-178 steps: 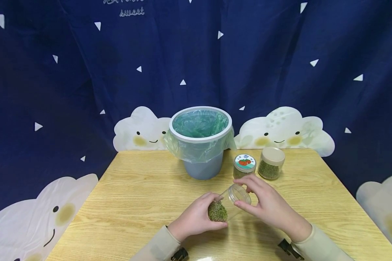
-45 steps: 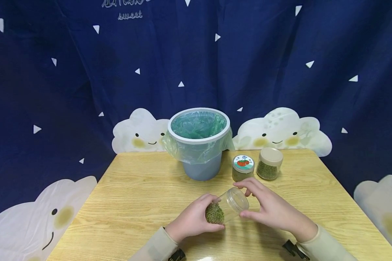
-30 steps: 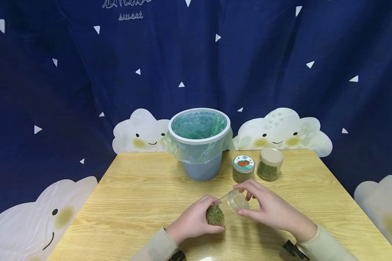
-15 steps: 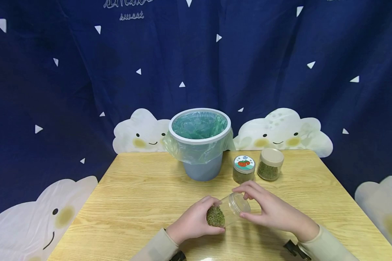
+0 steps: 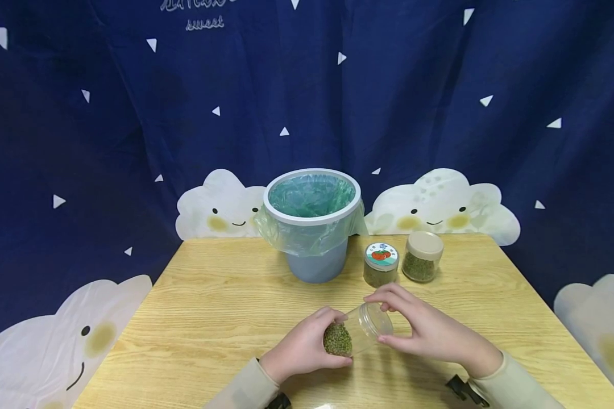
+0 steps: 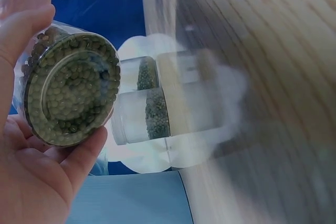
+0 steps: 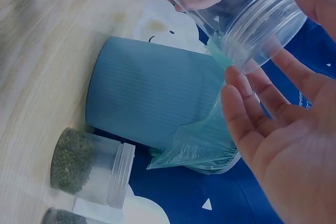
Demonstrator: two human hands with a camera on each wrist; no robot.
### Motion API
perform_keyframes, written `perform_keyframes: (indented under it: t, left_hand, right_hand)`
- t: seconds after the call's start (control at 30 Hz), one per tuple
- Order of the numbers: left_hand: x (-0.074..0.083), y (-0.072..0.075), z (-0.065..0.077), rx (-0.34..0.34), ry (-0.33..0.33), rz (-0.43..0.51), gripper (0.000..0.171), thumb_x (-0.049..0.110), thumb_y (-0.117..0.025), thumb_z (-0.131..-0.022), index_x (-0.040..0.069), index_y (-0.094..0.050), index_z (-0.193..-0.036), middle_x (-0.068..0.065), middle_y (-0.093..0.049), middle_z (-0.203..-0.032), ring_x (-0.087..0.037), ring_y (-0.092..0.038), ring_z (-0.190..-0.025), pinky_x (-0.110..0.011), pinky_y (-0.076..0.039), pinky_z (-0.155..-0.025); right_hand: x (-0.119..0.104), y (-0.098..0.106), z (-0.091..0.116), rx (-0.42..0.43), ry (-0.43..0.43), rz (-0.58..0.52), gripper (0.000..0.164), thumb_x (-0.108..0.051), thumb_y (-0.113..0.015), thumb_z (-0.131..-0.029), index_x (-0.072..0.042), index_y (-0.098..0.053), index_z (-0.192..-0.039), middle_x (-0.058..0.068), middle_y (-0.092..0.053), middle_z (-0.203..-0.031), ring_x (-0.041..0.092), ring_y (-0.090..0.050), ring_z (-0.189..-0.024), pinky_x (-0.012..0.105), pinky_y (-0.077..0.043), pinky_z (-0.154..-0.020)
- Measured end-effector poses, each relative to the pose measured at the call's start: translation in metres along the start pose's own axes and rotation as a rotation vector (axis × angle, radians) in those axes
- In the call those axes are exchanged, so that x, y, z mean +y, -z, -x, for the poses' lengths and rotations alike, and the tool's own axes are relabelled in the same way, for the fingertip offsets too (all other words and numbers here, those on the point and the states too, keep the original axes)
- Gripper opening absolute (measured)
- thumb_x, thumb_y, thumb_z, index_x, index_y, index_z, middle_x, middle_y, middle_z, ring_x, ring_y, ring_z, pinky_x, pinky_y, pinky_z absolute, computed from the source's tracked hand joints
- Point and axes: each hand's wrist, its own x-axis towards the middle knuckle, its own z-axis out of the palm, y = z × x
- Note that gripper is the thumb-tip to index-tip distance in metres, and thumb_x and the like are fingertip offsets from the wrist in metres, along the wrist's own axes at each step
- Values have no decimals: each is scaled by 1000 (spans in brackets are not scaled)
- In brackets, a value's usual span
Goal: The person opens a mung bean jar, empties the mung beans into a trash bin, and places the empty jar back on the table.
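Note:
A clear plastic jar (image 5: 359, 325) without a lid is tilted over the table, its mouth up and to the right. Green mung beans (image 5: 337, 339) lie gathered at its base. My left hand (image 5: 303, 347) grips that base, thumb and fingers on opposite sides; the left wrist view shows the jar's round bottom (image 6: 73, 90) full of beans. With thumb and fingertips my right hand (image 5: 426, 326) holds the mouth end, across the threaded neck (image 7: 262, 24) in the right wrist view.
A bin (image 5: 317, 264) with a green plastic liner (image 5: 312, 241) stands at the back of the wooden table (image 5: 225, 295). To its right are a jar with a tomato-printed lid (image 5: 381, 255) and one with a beige lid (image 5: 423, 245), both holding green beans. A dark blue curtain (image 5: 266, 85) hangs behind.
Since the oldest frame, both hands and the tilted jar have shifted slightly down, so more of the tomato-lid jar shows. Over the last second they stay almost still.

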Motion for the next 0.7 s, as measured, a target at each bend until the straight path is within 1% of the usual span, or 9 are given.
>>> perform_keyframes:
  t: [0.13,0.23,0.33,0.5,0.6,0.7]
  left_hand:
    - [0,0,0,1,-5,0,67,41,-89,-80,13,-60,-134,6,-63,-121,-1,-59,-106,-23,-52,-96]
    - [0,0,0,0,-9,2,68,41,-89,-80,12,-60,-134,6,-62,-121,-1,-59,-107,-23,-52,-97]
    - [-1,0,0,-3,-11,0,68,41,-89,-80,10,-61,-133,5,-63,-122,-2,-59,-108,-24,-52,-97]
    - [-2,-1,0,-18,0,13,68,42,-88,-80,9,-61,-133,2,-64,-123,-2,-59,-109,-24,-52,-98]
    - [-2,-1,0,-24,4,23,68,42,-88,-81,9,-60,-133,1,-64,-124,-2,-59,-109,-24,-52,-98]
    - [-2,-1,0,-21,0,23,68,42,-88,-80,9,-60,-133,1,-64,-124,-2,-59,-109,-24,-52,-98]
  right_hand:
    - [0,2,0,-1,42,5,59,-24,-81,-90,-28,-54,-142,-12,-52,-137,10,-60,-115,33,-55,-97]
    - [1,2,0,-8,61,22,63,-20,-82,-87,-31,-53,-142,-12,-51,-138,10,-59,-121,32,-53,-102]
    - [2,2,1,-24,61,25,67,-17,-83,-84,-33,-52,-142,-14,-50,-140,8,-56,-126,30,-51,-104]
    - [4,1,2,-41,64,17,71,-12,-82,-80,-33,-53,-141,-13,-49,-142,7,-54,-128,27,-49,-106]
    - [4,1,2,-43,76,21,71,-11,-81,-80,-31,-52,-141,-11,-49,-142,9,-54,-128,26,-48,-106]
    - [3,1,3,-42,64,33,69,-17,-82,-83,-31,-50,-143,-11,-48,-144,10,-53,-131,26,-47,-109]
